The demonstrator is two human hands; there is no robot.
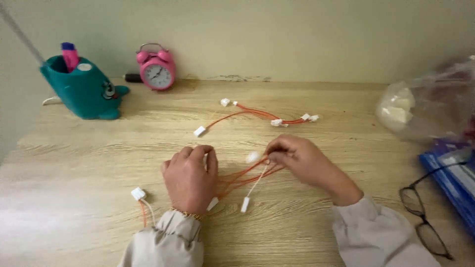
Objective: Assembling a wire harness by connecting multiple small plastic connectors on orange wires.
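Note:
My left hand is curled over a bundle of thin orange wires with small white plastic connectors, pinching it near the middle of the wooden table. My right hand pinches the same bundle at its other end, next to a blurred white connector. Two white connectors dangle below between my hands. Another white connector with orange wire lies left of my left wrist. A second orange wire harness with white connectors lies farther back on the table.
A teal whale-shaped pen holder stands back left, a pink alarm clock beside it against the wall. A clear plastic bag with white parts sits at right, over a blue box. Black glasses lie front right.

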